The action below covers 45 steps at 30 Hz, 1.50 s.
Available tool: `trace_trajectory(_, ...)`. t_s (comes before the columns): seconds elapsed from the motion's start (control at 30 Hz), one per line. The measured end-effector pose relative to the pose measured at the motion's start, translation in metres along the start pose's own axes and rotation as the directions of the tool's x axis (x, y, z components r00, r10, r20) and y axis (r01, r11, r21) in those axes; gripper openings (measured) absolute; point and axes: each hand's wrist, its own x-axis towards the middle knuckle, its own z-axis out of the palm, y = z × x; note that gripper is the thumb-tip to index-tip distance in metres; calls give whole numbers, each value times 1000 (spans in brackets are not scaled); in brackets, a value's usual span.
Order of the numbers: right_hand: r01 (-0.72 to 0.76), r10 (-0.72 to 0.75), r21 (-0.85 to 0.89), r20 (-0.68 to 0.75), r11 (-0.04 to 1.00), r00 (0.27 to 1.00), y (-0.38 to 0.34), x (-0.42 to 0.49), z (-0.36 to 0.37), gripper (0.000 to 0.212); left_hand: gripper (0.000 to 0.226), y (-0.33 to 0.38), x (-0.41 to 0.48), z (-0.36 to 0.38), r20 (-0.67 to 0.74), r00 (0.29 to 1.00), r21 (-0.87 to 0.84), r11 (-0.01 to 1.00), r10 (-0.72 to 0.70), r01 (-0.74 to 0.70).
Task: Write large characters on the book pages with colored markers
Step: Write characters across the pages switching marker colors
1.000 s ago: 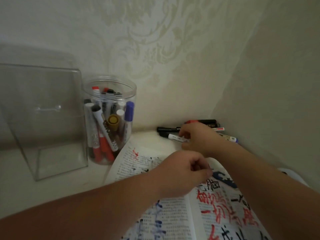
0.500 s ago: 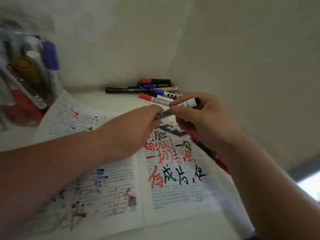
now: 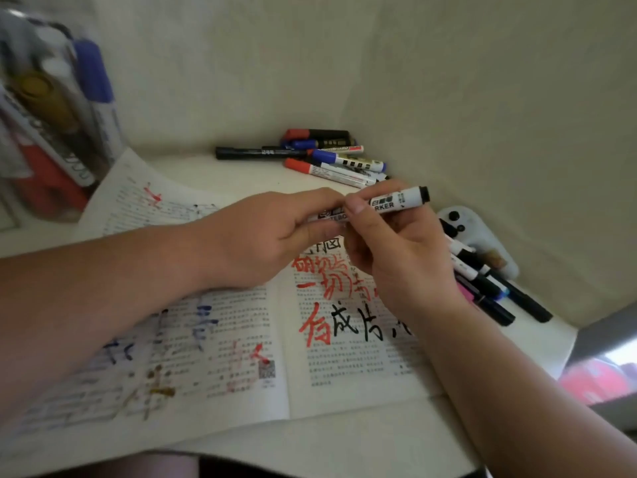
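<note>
as left hand (image 3: pixel 272 236) and right hand (image 3: pixel 400 260) pinch cylindrical white marker (image 3: pixel 401 200) | over inked book (image 3: pixel 348 384)

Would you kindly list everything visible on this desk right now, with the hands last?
open book: one, printed pages with red, black and blue characters, table centre.
held marker: one, white with black end, above the book.
back markers: about seven, red, blue, black, by the wall.
right markers: several, black, white, pink, beside the book.
white device: one, black buttons, behind right markers.
jar: one, clear, holding markers, far left, blurred.
table: one, white.
left hand: grips held marker's left end.
right hand: pinches its barrel.
</note>
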Motion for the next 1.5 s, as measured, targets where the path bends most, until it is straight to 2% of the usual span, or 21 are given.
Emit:
trace_trajectory(0.1, 6, -3, 64, -41, 998, 999, -3, -1, -3, 17, 44, -2, 0, -1, 66, 996, 33, 998, -59, 57)
trace_trajectory(0.23, -6, 66, 203, -293, 979, 954, -16, 1, -17, 28, 38, -7, -5, 0, 131, 983, -67, 988, -127, 137)
trace_trajectory(0.27, -16, 83, 206, -317, 978, 945, -21, -1, -24, 30, 33, -8, -4, 0, 137, 982, -70, 987, -131, 142)
trace_trajectory(0.33, -91, 135, 176, -253, 980, 958, -28, -10, -30, 24, 21, -11, -4, -1, 119, 980, -41, 986, -156, 162)
trace_trajectory(0.4, -198, 212, 182, -62, 963, 975, -30, -28, -31, 5, 25, -13, -3, 0, 89, 981, 22, 985, -174, 173)
trace_trajectory(0.5, -333, 288, 176, 239, 926, 927, -25, -59, -22, 30, 30, -13, -2, 3, 57, 985, 44, 986, -164, 161)
trace_trajectory(0.57, -334, 304, 94, 237, 938, 923, -19, -71, -18, 26, 31, -13, -1, 4, 33, 989, 42, 989, -144, 142)
trace_trajectory(0.67, -276, 276, -18, 146, 961, 950, -15, -77, -15, 15, 29, -14, -1, 5, -10, 992, 98, 988, -122, 123)
trace_trajectory(0.83, -167, 199, -220, 134, 961, 971, -15, -80, -15, 13, 35, -15, 0, 4, 34, 997, 199, 978, -68, 60)
trace_trajectory(0.93, -136, 163, -209, 119, 968, 979, -15, -80, -11, 12, 27, -16, 2, 3, 83, 996, 260, 966, -35, 12)
trace_trajectory(1.03, -123, 153, -210, 133, 970, 979, -16, -80, -7, 9, 25, -18, 2, 2, 103, 994, 245, 970, -23, -3)
trace_trajectory(1.27, -124, 158, -211, 151, 969, 976, -16, -77, -8, 7, 25, -20, 2, 3, 69, 997, 228, 973, 22, -37)
trace_trajectory(1.37, -88, 140, -296, 158, 951, 978, -14, -77, -6, 5, 24, -20, 1, 3, 54, 998, 223, 974, 32, -43)
trace_trajectory(1.5, -65, 113, -303, 144, 951, 983, -15, -76, -5, 20, 23, -20, 1, 4, 52, 998, 235, 972, 20, -32)
